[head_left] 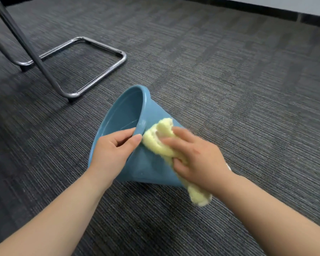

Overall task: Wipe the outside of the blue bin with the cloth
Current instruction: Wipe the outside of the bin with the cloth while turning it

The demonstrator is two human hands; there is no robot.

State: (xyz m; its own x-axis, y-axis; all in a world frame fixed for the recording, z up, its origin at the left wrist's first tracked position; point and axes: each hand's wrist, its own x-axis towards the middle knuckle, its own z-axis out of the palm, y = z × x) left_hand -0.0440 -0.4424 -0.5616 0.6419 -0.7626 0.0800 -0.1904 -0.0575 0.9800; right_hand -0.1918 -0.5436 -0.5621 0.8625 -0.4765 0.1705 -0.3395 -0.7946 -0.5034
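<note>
Grey carpet floor (229,89), with the blue bin (150,163) tipped on its side between both hands. Left hand (109,154) has its grip closed over the rim, while the right hand (198,159) is wrapped around the yellow cloth (161,143), pressing it against the bin's outer wall just beside the left thumb.

Both forearms bare, reaching forward from lower corners, converging toward centre. Left hand (112,152) palm down, fingers curled over, thumb extended forward, closed in a grip. Right hand (198,159) palm down, fingers spread and bent, clenched around soft material, slightly motion-blurred. Hands near each other, not touching.
</note>
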